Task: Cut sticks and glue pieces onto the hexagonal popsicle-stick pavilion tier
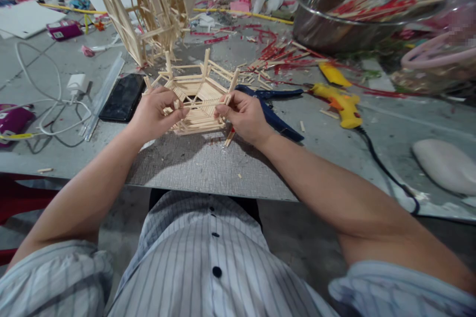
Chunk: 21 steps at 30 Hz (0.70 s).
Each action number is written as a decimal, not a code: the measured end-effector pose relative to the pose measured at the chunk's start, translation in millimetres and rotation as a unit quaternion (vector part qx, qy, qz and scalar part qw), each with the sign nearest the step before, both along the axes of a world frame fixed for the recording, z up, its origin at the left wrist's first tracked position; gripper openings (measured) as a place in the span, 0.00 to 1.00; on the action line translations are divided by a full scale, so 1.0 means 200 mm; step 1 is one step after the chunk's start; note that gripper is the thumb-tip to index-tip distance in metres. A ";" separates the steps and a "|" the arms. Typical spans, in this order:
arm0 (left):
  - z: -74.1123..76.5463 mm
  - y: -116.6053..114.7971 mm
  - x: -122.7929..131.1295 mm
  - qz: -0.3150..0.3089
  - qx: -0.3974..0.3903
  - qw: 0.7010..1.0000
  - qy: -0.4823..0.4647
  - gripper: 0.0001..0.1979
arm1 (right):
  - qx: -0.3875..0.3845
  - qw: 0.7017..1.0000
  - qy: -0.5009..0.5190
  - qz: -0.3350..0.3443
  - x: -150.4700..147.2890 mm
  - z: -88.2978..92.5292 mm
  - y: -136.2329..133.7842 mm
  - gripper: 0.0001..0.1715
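Note:
A many-sided frame of pale wooden sticks (203,126) lies on the table, with short upright posts at its corners and a slatted base. Across its near side runs a thin wooden stick (207,103), its ends at my fingers. My left hand (154,113) is closed in a pinch at the left end, beside a corner post. At the other end my right hand (247,115) pinches near the right post. My fingertips partly cover where stick and posts meet. Blue-handled pliers or cutters (277,114) lie just beyond my right hand.
A taller stick structure (145,10) stands behind. On the right are a yellow glue gun (342,104) with a black cord, a steel basin (320,29) of red-marked sticks, and a white computer mouse (444,164). A black phone (122,98) and white cable (55,96) lie left.

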<state>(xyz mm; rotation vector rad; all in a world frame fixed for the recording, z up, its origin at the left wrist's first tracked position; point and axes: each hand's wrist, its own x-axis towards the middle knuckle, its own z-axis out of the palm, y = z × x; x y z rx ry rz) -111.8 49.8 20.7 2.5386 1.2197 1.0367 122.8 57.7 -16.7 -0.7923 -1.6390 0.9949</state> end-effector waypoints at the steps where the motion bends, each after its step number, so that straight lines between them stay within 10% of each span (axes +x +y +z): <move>1: 0.00 0.00 0.00 0.001 0.001 1.000 0.003 0.15 | 0.000 1.000 -0.003 0.002 0.00 0.00 0.00 0.16; 21: 0.01 -0.03 0.02 0.013 -0.028 0.998 -0.047 0.07 | -0.054 0.998 0.001 0.033 0.08 0.10 0.03 0.22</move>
